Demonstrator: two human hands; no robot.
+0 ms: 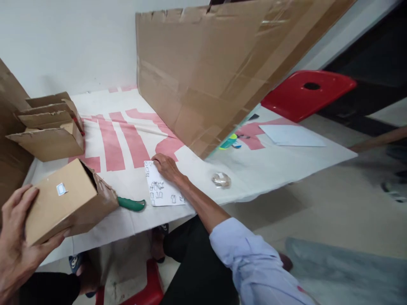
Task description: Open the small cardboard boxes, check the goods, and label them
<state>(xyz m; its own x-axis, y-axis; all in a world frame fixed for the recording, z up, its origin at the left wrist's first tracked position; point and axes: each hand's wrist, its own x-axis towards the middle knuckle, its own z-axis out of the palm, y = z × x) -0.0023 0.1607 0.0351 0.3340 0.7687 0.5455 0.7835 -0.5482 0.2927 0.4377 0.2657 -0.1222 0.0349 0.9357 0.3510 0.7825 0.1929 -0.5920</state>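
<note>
My left hand (22,237) is wrapped round the near end of a small brown cardboard box (60,212), thumb below and fingers on top. The box is tilted, its torn open end pointing right, with a small white and blue label (61,189) on its upper face. Just past that end lies a green-handled tool (131,203), partly hidden by the box. My right hand (165,166) has its fingers curled at the top edge of a white sheet of paper (163,195) with small box-like drawings. My forearm covers the sheet's right side.
Several open cardboard boxes (54,127) stand at the back left. A large cardboard panel (197,72) rises across the table (241,192). A tape roll (221,180) and white papers (291,135) lie to the right. A red chair (308,93) stands beyond the table's edge.
</note>
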